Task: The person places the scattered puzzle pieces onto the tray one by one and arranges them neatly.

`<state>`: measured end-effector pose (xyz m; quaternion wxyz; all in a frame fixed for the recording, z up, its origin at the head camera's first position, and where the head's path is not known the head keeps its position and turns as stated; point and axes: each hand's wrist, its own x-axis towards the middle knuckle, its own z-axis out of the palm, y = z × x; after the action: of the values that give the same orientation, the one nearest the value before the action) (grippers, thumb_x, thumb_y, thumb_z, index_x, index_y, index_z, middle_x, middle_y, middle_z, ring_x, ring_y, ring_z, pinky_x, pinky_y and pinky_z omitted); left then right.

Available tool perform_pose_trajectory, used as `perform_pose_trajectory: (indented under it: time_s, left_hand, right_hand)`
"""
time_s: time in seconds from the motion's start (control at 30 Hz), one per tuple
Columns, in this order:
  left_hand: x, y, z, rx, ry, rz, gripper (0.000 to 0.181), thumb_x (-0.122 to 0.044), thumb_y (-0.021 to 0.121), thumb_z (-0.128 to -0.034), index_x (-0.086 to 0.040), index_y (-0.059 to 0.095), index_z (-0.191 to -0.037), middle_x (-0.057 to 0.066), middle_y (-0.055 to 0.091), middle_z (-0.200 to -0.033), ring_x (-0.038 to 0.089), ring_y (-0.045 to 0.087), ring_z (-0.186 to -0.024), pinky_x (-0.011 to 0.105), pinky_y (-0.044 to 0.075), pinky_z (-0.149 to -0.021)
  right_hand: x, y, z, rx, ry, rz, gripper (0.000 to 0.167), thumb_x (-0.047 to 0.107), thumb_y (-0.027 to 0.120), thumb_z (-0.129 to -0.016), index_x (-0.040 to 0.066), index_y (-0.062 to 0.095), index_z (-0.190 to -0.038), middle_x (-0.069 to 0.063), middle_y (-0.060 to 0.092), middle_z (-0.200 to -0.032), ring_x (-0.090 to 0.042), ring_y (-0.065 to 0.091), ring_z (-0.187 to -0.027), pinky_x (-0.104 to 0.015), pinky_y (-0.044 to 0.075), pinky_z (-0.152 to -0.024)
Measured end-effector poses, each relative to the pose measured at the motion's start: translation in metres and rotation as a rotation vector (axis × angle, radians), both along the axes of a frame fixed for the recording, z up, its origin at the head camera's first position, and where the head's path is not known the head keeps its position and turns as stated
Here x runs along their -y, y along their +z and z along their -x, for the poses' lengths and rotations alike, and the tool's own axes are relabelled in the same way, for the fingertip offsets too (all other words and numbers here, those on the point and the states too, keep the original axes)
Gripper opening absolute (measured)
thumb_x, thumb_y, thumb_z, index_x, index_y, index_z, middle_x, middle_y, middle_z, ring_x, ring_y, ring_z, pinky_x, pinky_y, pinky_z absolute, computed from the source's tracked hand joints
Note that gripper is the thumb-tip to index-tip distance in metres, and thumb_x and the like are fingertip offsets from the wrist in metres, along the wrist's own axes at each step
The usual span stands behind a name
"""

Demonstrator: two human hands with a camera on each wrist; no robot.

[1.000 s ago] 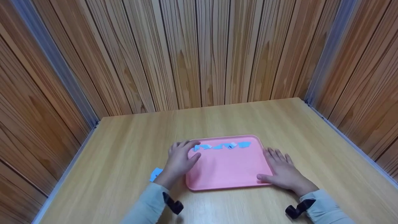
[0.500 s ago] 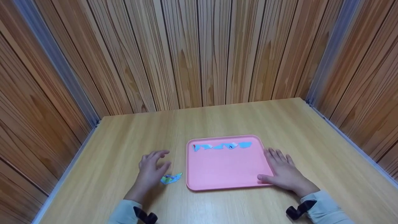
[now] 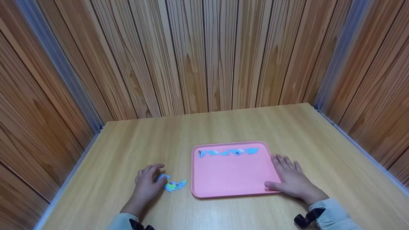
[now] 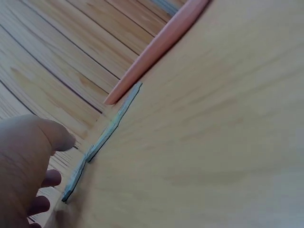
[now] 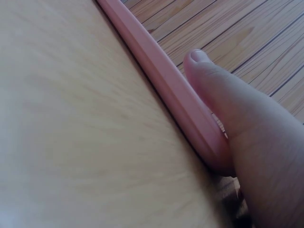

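My left hand (image 3: 148,181) hovers at a flat, irregular blue piece (image 3: 164,176), like a jigsaw piece, with thumb and fingers apart around it. Close by lies a second piece (image 3: 176,185), printed blue, green and purple. Seen from the left wrist, the two pieces (image 4: 105,137) lie end to end on the table, and the thumb (image 4: 59,137) is above them without touching. My right hand (image 3: 293,176) rests, fingers extended, along the right edge of a pink tray (image 3: 235,179). Its thumb (image 5: 209,78) lies over the tray's rim.
A row of several blue pieces (image 3: 225,152) runs along the tray's far side. The tray stands on a wood-grain table (image 3: 159,137). Wooden panel walls (image 3: 204,57) enclose the table at the back and both sides.
My left hand has moved from the tray's upper left corner leftward and down to the loose pieces beside the tray. My right hand has stayed in place.
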<state>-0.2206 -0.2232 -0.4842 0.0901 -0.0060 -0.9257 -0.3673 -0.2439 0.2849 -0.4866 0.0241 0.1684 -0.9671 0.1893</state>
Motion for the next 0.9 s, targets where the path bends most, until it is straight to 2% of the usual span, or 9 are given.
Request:
perform_pose_trajectory:
  time_s: [0.13, 0.3, 0.5, 0.67, 0.77, 0.9]
  left_hand:
    - [0.002, -0.003, 0.001, 0.035, 0.008, 0.031, 0.044, -0.021, 0.075, -0.0896, -0.016, 0.064, -0.131, 0.006, 0.062, -0.125, 0.031, 0.043, -0.119, 0.054, 0.025, -0.103]
    - [0.003, -0.002, 0.004, 0.06, 0.037, 0.078, 0.043, -0.024, 0.078, -0.0874, -0.014, 0.066, -0.128, 0.004, 0.063, -0.121, 0.03, 0.044, -0.117, 0.054, 0.029, -0.103]
    - [0.003, 0.004, 0.005, 0.156, 0.085, 0.133, 0.042, -0.033, 0.079, -0.0861, -0.014, 0.069, -0.123, 0.002, 0.063, -0.116, 0.026, 0.048, -0.11, 0.05, 0.04, -0.096]
    - [0.002, 0.011, 0.007, 0.218, 0.109, 0.151, 0.039, -0.033, 0.079, -0.0855, -0.012, 0.072, -0.117, 0.003, 0.065, -0.107, 0.024, 0.053, -0.101, 0.045, 0.045, -0.088]
    - [0.001, 0.015, 0.007, 0.234, 0.118, 0.162, 0.04, -0.03, 0.08, -0.0852, -0.01, 0.072, -0.118, 0.004, 0.066, -0.105, 0.025, 0.055, -0.1, 0.045, 0.045, -0.088]
    - [-0.002, 0.016, 0.006, 0.206, 0.121, 0.185, 0.041, -0.028, 0.083, -0.0828, -0.009, 0.073, -0.118, 0.005, 0.069, -0.103, 0.026, 0.055, -0.099, 0.048, 0.043, -0.089]
  right_hand:
    - [0.0, 0.003, 0.0, 0.029, -0.006, -0.013, 0.11, 0.072, 0.058, -0.086, -0.004, 0.023, -0.157, -0.03, 0.02, -0.162, -0.054, 0.011, -0.148, -0.072, 0.001, -0.113]
    - [0.001, 0.004, 0.001, 0.034, -0.009, -0.009, 0.11, 0.072, 0.058, -0.086, -0.003, 0.022, -0.158, -0.03, 0.019, -0.162, -0.054, 0.01, -0.148, -0.071, 0.0, -0.113]
    - [0.001, 0.0, 0.0, 0.037, -0.003, -0.012, 0.11, 0.073, 0.057, -0.086, -0.003, 0.021, -0.158, -0.03, 0.019, -0.162, -0.054, 0.01, -0.148, -0.071, 0.001, -0.113]
    - [0.001, 0.0, 0.0, 0.023, 0.001, -0.012, 0.109, 0.072, 0.057, -0.087, -0.004, 0.022, -0.157, -0.03, 0.018, -0.162, -0.054, 0.01, -0.148, -0.071, 0.001, -0.113]
    - [0.001, 0.001, 0.0, 0.027, 0.001, -0.011, 0.109, 0.072, 0.057, -0.087, -0.004, 0.022, -0.157, -0.029, 0.018, -0.163, -0.053, 0.01, -0.148, -0.071, 0.001, -0.113]
    - [0.001, 0.002, -0.001, 0.019, 0.001, 0.005, 0.108, 0.07, 0.058, -0.087, -0.003, 0.023, -0.157, -0.029, 0.02, -0.162, -0.053, 0.011, -0.148, -0.071, 0.001, -0.113]
